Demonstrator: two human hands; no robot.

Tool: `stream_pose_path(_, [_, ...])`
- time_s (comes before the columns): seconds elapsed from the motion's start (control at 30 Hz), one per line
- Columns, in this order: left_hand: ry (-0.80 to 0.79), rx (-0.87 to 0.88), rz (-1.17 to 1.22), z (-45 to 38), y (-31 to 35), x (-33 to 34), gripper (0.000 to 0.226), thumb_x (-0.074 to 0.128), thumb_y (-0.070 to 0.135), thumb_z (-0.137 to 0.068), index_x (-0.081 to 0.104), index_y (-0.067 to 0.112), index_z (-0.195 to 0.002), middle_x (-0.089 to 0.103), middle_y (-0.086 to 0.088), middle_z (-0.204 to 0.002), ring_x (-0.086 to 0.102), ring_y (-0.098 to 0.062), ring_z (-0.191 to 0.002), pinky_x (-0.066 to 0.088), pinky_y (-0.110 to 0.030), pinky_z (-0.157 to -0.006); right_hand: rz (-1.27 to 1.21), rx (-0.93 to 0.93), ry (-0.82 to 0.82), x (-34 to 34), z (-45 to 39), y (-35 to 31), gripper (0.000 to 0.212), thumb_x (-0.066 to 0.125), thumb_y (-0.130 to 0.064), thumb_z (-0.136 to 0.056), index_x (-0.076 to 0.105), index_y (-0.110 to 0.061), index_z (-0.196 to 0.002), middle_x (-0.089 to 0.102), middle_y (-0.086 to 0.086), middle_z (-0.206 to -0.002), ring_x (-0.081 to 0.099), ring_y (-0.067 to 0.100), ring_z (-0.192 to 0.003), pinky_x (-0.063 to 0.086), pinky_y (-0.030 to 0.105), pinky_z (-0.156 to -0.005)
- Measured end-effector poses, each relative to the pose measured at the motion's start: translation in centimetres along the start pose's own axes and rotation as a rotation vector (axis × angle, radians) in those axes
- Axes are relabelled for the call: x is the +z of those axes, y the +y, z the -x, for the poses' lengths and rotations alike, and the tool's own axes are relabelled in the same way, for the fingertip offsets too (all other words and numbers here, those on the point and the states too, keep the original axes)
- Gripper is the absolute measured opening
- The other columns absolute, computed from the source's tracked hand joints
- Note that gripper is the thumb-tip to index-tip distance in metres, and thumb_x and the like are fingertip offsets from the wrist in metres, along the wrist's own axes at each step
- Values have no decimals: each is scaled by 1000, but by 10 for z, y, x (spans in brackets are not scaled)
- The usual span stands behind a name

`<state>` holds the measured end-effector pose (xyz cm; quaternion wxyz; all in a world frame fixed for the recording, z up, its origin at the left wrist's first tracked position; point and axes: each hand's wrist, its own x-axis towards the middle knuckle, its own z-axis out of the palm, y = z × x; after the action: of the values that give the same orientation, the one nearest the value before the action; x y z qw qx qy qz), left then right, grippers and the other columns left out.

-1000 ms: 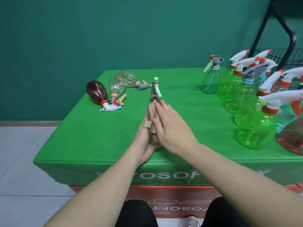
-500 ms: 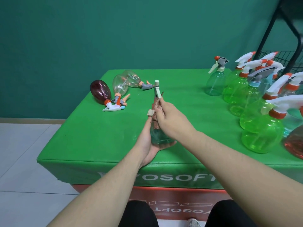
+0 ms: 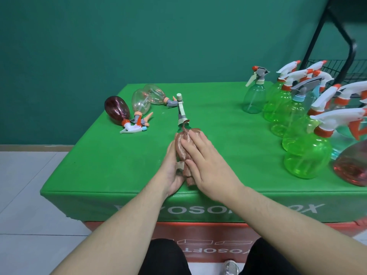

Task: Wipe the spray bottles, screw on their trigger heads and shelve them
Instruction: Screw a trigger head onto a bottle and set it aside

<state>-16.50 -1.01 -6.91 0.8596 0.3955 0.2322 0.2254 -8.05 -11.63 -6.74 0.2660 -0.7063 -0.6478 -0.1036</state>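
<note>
Surroundings: a desk [image 3: 111, 167] under a green cover stands against a green wall; white lettering runs along the cover's front edge, partly hidden by the forearms.
Lying bottles: left of the held bottle, three bottles lie on their sides with trigger heads fitted: a dark red bottle [image 3: 116, 109] farthest from it, a clear bottle [image 3: 141, 102] next, and a second clear bottle [image 3: 155, 94] behind that, its head pointing toward the held bottle.
Upright bottles: right of the held bottle and well apart from it, a pale teal bottle [image 3: 254, 98] stands alone; further right, a tight cluster of green bottles [image 3: 306, 157] with white and orange trigger heads; a pink bottle [image 3: 353, 167] at the frame's right edge.
Rack: a black wire rack [image 3: 343, 70] behind the green cluster, partly cut off by the frame.
Obstructions: nothing lies between the held bottle and the other groups; bare green cover on both sides.
Held bottle: spray bottle [image 3: 185, 129] over the near middle of the desk, neck pointing away from the person, body almost wholly covered by cloth and hands.
Trigger head: grey and cream trigger head [image 3: 181, 110] fitted on it, nozzle at the far end.
Cloth: reddish-brown cloth [image 3: 183, 147] wrapped over the bottle, a pale tag showing on its left side.
Left hand: left hand [image 3: 171, 171] cups the wrapped bottle from beneath and the side, fingers curled round it.
Right hand: right hand [image 3: 206, 161] lies on top, fingers straight and close together, pressing the cloth onto the bottle.
</note>
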Motion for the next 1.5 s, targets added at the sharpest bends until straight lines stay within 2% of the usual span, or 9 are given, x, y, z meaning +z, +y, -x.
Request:
stream_pose_path(0.17, [31, 49, 23, -4, -3, -4, 91, 70, 67, -83, 51, 6, -148, 64, -19, -139, 61, -33, -131, 50, -49, -110, -105, -59, 107, 11, 21, 3, 50, 56, -11, -97, 41, -16, -143, 31, 14, -161, 20, 38, -153, 25, 52, -122])
stream_pose_path(0.23, [22, 69, 47, -3, -3, -5, 111, 82, 68, -71, 40, 6, -153, 61, -22, -142, 58, -36, -133, 50, -52, -108, -130, -36, 123, 9, 23, 0, 47, 60, -15, -94, 45, -14, -139, 32, 13, -160, 21, 36, -152, 24, 47, -123])
stream_pose_path(0.37, [-26, 89, 65, -6, -6, -7, 114, 82, 69, -72, 37, 4, -154, 59, -22, -143, 58, -36, -134, 58, -44, -99, -201, 75, 163, 5, 20, -12, 36, 48, -34, -103, 60, -11, -127, 34, 12, -159, 25, 28, -152, 22, 39, -125])
stream_pose_path(0.5, [-23, 87, 37, -3, -3, -4, 94, 68, 66, -82, 47, 5, -150, 63, -18, -140, 62, -32, -129, 61, -38, -91, -231, 146, 183, 9, 12, -16, 34, 39, -29, -102, 60, -10, -122, 29, 16, -162, 22, 27, -153, 23, 41, -124])
stream_pose_path(0.63, [-30, 77, 31, -1, -4, -5, 82, 69, 56, -84, 51, 7, -148, 64, -18, -139, 64, -30, -128, 60, -36, -90, -125, 173, 211, 13, 7, -17, 54, 36, -28, -101, 36, -11, -152, 26, 9, -164, 17, 21, -155, 20, 44, -125])
stream_pose_path(0.93, [-65, 59, -67, 4, -3, -2, 46, 49, 54, -96, 72, 24, -124, 72, -7, -128, 69, -21, -114, 47, -51, -106, -66, 291, 71, -4, -30, -14, 63, 25, -37, -101, 19, -19, -161, 1, 7, -170, -3, 25, -156, 0, 37, -127])
stream_pose_path(1.1, [-52, 52, -28, 5, -1, -3, 41, 43, 48, -104, 68, 23, -125, 74, -8, -122, 70, -21, -103, 60, -44, -83, -112, 325, 29, -16, -56, -18, 60, 32, -34, -104, 19, -18, -161, 19, 8, -167, 24, 27, -151, 21, 39, -123])
stream_pose_path(1.3, [-19, 30, -30, 4, 1, -1, 40, 47, 48, -103, 69, 20, -122, 76, -9, -112, 75, -20, -86, 62, -39, -67, -276, 501, 58, -23, -64, -19, 49, 38, -31, -105, 31, -21, -152, 57, 8, -139, 58, 32, -118, 44, 38, -94])
stream_pose_path(1.5, [-3, 46, -19, 5, 0, 1, 41, 40, 51, -106, 72, 29, -121, 75, -2, -123, 72, -17, -102, 54, -46, -93, -43, 368, 40, -6, -47, -22, 58, 28, -41, -99, 37, -25, -154, 28, 5, -164, 32, 31, -144, 29, 49, -118])
